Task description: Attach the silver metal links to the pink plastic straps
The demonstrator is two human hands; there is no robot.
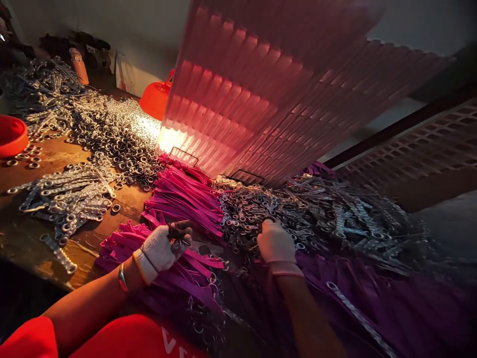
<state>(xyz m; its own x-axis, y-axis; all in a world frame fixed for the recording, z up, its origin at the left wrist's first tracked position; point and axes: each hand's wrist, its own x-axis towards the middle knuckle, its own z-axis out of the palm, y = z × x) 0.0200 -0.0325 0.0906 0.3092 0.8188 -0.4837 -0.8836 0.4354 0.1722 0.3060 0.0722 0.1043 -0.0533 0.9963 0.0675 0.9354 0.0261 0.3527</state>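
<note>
Both my hands wear white gloves with dark fingertips. My left hand (164, 247) rests on a heap of purple straps (182, 199), its fingers curled over a small metal piece; what exactly it grips is hard to make out. My right hand (276, 242) reaches into a pile of metal rings and chain pieces (246, 211), fingers closed down among them. More purple straps (372, 293) with metal chain strips lie under and right of my right forearm.
A large ribbed translucent panel (268, 89) glows pink behind the piles. Silver rings (115, 134) and chain strips (70, 199) cover the brown table (26, 238) at left. An orange bowl (11, 135) sits far left, an orange container (156, 97) at the back.
</note>
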